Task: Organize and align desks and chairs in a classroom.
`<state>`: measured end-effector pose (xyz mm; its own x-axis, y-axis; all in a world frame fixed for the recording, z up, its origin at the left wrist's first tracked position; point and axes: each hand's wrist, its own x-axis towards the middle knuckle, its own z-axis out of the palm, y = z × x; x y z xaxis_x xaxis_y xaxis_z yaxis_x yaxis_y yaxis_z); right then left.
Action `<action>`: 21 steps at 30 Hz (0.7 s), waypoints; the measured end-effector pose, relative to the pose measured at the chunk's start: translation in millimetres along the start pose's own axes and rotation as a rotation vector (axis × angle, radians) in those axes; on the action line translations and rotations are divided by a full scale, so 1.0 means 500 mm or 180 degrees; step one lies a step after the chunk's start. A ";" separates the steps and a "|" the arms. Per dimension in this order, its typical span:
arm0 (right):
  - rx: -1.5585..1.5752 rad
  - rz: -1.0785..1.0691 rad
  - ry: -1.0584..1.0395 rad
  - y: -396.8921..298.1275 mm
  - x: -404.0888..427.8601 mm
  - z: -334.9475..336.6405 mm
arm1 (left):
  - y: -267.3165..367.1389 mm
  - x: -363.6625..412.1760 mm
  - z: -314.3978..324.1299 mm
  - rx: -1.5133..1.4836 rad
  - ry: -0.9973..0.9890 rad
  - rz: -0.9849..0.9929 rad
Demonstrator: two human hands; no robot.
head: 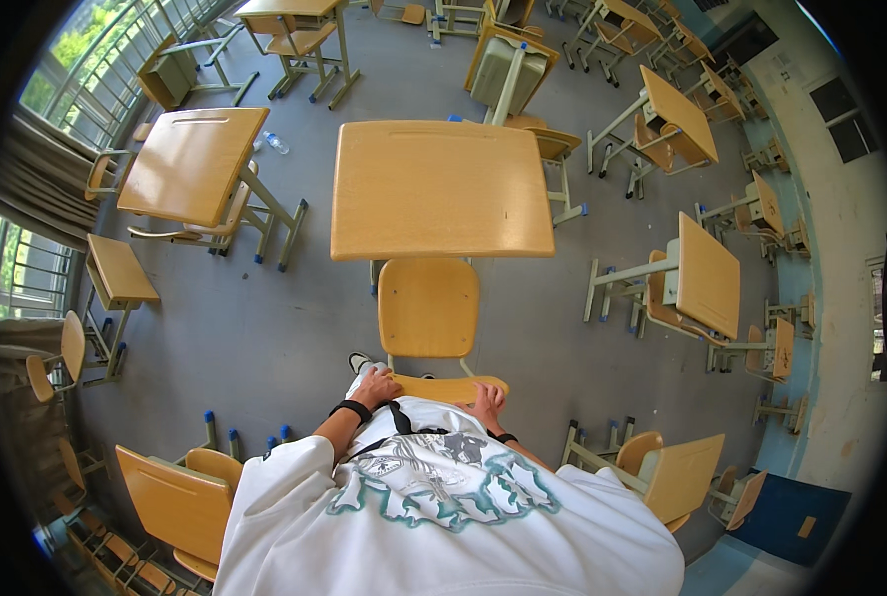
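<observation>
A wooden school chair stands right in front of me, its curved backrest (443, 388) towards my body and its seat (428, 309) beyond. My left hand (378, 387) grips the left end of the backrest, fingers over its top edge. At the other end, my right hand (486, 402) holds the backrest the same way. Both wrists wear dark bands. Past the seat is a school desk with a bare wooden top (443, 190); its near edge meets or overhangs the far edge of the seat. The chair's lower legs are mostly hidden.
Desks with chairs stand on both sides, one desk (193, 164) at left and another (709, 276) at right. Behind the front desk a tipped desk (514, 71) shows its underside. A plastic bottle (276, 142) lies on the grey floor. Curtains (44, 179) and barred windows line the left wall.
</observation>
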<state>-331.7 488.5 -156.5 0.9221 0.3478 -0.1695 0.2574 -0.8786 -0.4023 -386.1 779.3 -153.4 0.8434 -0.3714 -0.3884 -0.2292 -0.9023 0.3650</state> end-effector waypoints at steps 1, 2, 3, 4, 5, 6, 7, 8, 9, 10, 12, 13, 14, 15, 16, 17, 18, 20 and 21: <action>-0.0191 -0.0042 -0.0011 -0.003 0.013 0.001 | -0.008 0.006 -0.007 0.0006 0.0287 0.0094; -0.0209 -0.0058 -0.0005 -0.004 0.028 0.001 | -0.018 0.012 -0.015 -0.0003 0.0311 0.0090; -0.0341 0.0003 -0.0071 -0.004 0.042 0.000 | -0.021 0.024 -0.022 -0.0017 0.0154 -0.0055; -0.0453 0.0071 -0.0123 -0.011 0.062 0.000 | -0.026 0.031 -0.050 -0.0009 -0.0010 -0.0196; -0.0293 0.0110 -0.0341 -0.016 0.086 -0.010 | -0.031 0.036 -0.070 -0.0075 0.0160 -0.0287; -0.0272 0.0112 -0.0327 -0.028 0.115 -0.009 | -0.052 0.046 -0.060 -0.0445 0.0822 -0.0375; -0.0263 0.0154 -0.0297 -0.059 0.148 -0.034 | -0.063 0.045 -0.081 -0.0604 0.1126 -0.0510; -0.0251 0.0206 -0.0268 -0.085 0.172 -0.055 | -0.070 0.043 -0.111 -0.0761 0.1423 -0.0637; -0.0231 0.0225 -0.0264 -0.101 0.188 -0.063 | -0.075 0.045 -0.131 -0.0744 0.1404 -0.0624; -0.0285 0.0306 -0.0417 -0.113 0.216 -0.068 | -0.087 0.056 -0.152 -0.0465 0.1359 -0.0796; -0.0316 0.0378 -0.0578 -0.127 0.271 -0.075 | -0.105 0.075 -0.174 -0.0168 0.1301 -0.0981; -0.0409 0.0257 -0.0476 -0.128 0.298 -0.079 | -0.111 0.084 -0.179 -0.0319 0.1347 -0.1067; -0.0499 0.0137 -0.0378 -0.128 0.325 -0.083 | -0.119 0.094 -0.185 -0.0471 0.1389 -0.1155; -0.0473 0.0130 -0.0390 -0.125 0.352 -0.088 | -0.130 0.105 -0.192 -0.0417 0.1443 -0.1270; -0.0495 0.0160 -0.0361 -0.127 0.381 -0.102 | -0.141 0.118 -0.203 -0.0398 0.1430 -0.1288; -0.0519 0.0182 -0.0348 -0.133 0.406 -0.122 | -0.150 0.128 -0.211 -0.0500 0.1565 -0.1560; -0.0496 0.0170 -0.0372 -0.136 0.425 -0.147 | -0.160 0.140 -0.220 -0.0598 0.1698 -0.1826; -0.0392 -0.0074 -0.0298 -0.152 0.478 -0.202 | -0.189 0.169 -0.246 -0.0819 0.1767 -0.2267; -0.0238 -0.0148 0.0131 -0.134 0.518 -0.201 | -0.207 0.188 -0.259 -0.1063 0.1838 -0.2650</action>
<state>-81.2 604.7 -82.9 0.9194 0.3763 -0.1146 0.3196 -0.8844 -0.3403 -219.9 866.2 -118.0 0.7957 0.5736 -0.1945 0.5964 -0.6860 0.4168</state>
